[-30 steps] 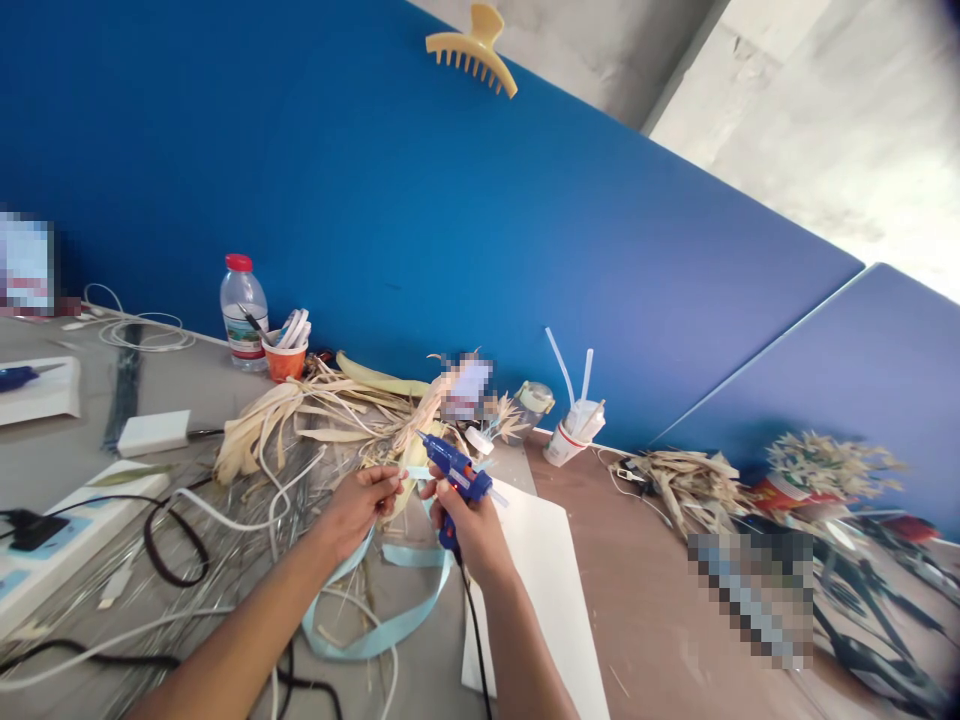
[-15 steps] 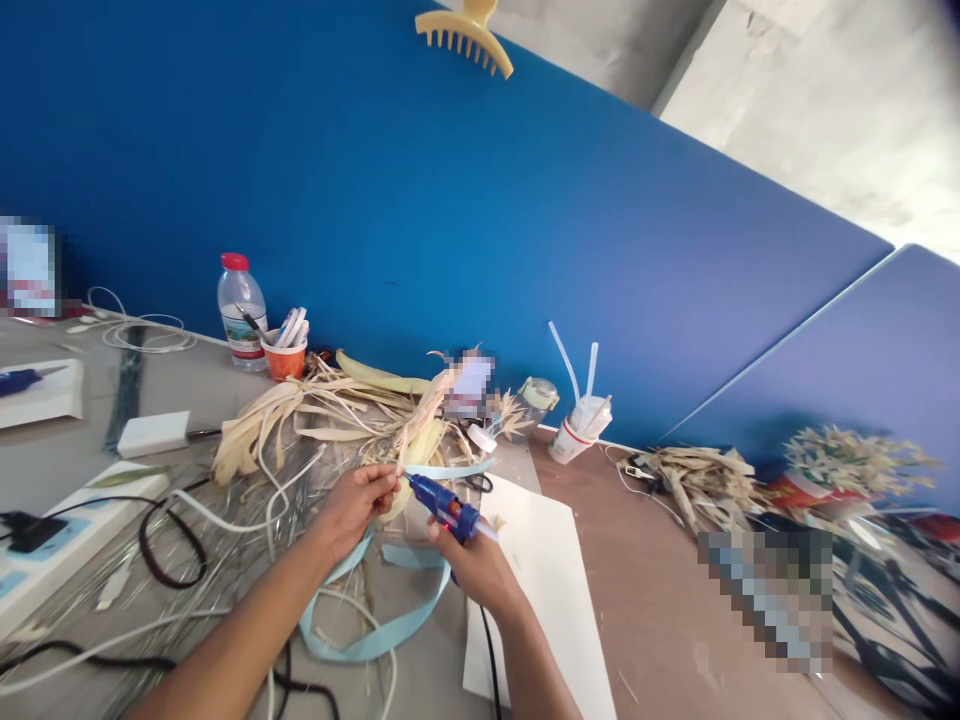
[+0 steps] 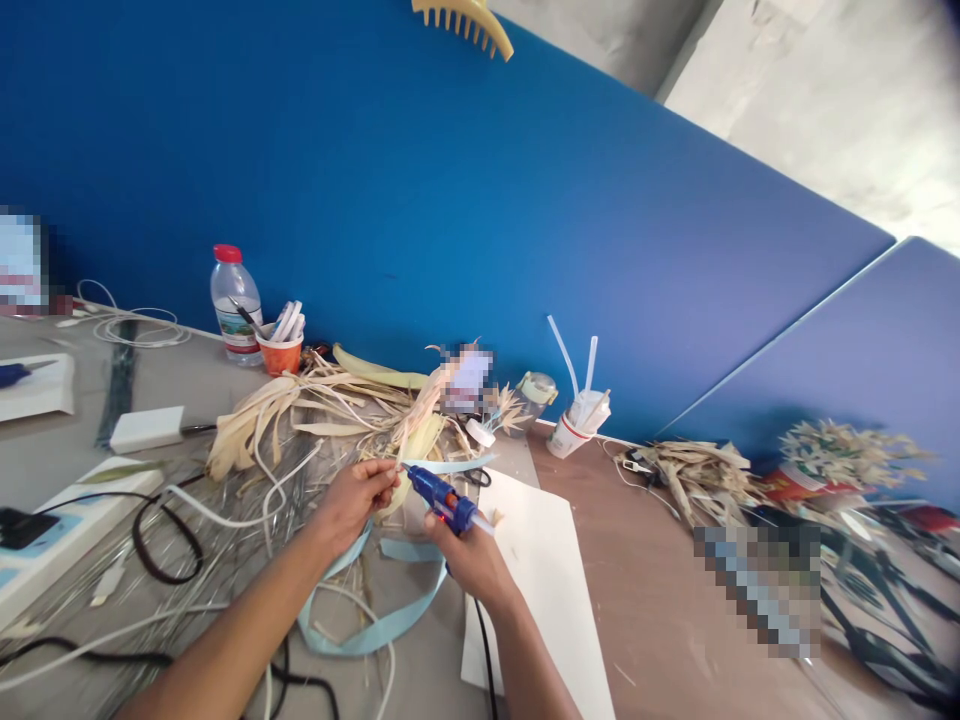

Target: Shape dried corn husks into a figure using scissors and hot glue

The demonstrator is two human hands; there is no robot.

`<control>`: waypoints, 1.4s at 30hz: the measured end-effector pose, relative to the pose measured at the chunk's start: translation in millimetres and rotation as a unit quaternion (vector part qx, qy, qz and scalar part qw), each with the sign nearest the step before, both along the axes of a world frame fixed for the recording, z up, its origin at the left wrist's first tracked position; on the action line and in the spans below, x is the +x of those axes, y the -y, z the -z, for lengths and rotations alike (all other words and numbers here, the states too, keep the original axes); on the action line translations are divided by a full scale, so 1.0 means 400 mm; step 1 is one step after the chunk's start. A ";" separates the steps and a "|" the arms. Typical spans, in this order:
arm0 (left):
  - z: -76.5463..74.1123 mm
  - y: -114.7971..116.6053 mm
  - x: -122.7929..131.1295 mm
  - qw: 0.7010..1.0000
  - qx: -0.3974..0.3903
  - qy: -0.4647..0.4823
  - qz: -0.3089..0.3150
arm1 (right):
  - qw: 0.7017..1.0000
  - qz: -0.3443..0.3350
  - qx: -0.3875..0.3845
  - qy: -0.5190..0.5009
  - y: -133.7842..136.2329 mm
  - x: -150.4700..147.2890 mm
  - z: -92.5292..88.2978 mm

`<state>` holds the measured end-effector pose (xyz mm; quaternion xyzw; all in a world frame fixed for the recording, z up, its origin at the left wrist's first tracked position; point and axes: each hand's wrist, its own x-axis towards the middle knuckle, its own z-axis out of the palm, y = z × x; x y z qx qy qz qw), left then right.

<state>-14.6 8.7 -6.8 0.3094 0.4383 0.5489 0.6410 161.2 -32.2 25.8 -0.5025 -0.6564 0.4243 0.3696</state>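
Observation:
My right hand (image 3: 474, 562) is wrapped round a blue glue gun (image 3: 442, 498), with a clear glue stick poking out of its back end. The nozzle points left, right at the fingertips of my left hand (image 3: 364, 497). Those fingers are pinched together on something too small to make out. Pale dried corn husks (image 3: 420, 440) lie just behind the two hands. A light blue ribbon (image 3: 375, 636) loops on the table beneath them, one end running behind the gun's nozzle.
On the left are a power strip (image 3: 71, 535), tangled cables and thin clear strands. A bottle (image 3: 238, 310) and an orange cup (image 3: 280, 355) stand against the blue partition (image 3: 420, 200). White paper (image 3: 547, 600) lies under my right arm; a straw-filled cup (image 3: 568, 438) stands behind it.
My view has shifted slightly. Both hands keep nearly the same pose, the glue gun's nozzle still close to my left fingertips.

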 end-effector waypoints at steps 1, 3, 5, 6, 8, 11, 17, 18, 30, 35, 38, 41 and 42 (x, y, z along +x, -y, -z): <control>0.000 0.000 0.000 1.000 0.001 0.000 0.001 | 1.000 -0.001 -0.001 0.000 0.000 0.000 0.000; -0.001 0.000 0.000 1.000 0.003 0.000 0.001 | 1.000 -0.002 -0.003 0.001 -0.001 -0.001 0.000; 0.000 0.000 0.000 1.000 0.002 -0.002 0.002 | 1.000 -0.002 -0.007 0.003 -0.001 -0.002 0.002; 0.000 0.000 0.000 1.000 0.001 -0.002 0.002 | 1.000 -0.003 -0.011 0.006 -0.001 -0.002 0.003; 0.001 -0.001 0.000 1.000 -0.002 -0.002 0.000 | 1.000 -0.006 -0.019 0.013 -0.001 -0.002 0.006; 0.002 -0.001 0.000 1.000 -0.003 0.002 -0.004 | 0.999 -0.005 -0.024 0.029 -0.001 -0.001 0.011; -0.001 0.000 0.001 1.000 0.000 0.001 -0.001 | 0.999 -0.006 -0.008 0.034 -0.001 -0.001 0.012; -0.002 0.000 0.001 1.000 0.000 -0.001 0.000 | 0.999 -0.008 -0.006 0.031 -0.001 -0.001 0.012; -0.001 -0.001 0.003 1.000 -0.007 0.007 -0.009 | 0.999 -0.009 0.000 0.041 -0.002 0.003 0.018; 0.003 -0.002 0.002 1.000 -0.006 0.018 -0.009 | 0.999 -0.007 -0.011 0.045 0.001 0.002 0.012; 0.004 -0.003 0.000 1.000 -0.007 0.030 -0.004 | 0.999 -0.012 -0.011 0.047 0.002 0.003 0.012; 0.002 -0.004 0.000 0.999 -0.007 0.040 0.001 | 0.999 -0.013 -0.007 0.049 0.001 0.004 0.013; 0.000 -0.003 0.000 0.999 -0.007 0.042 0.002 | 0.999 -0.013 -0.006 0.050 0.000 0.004 0.014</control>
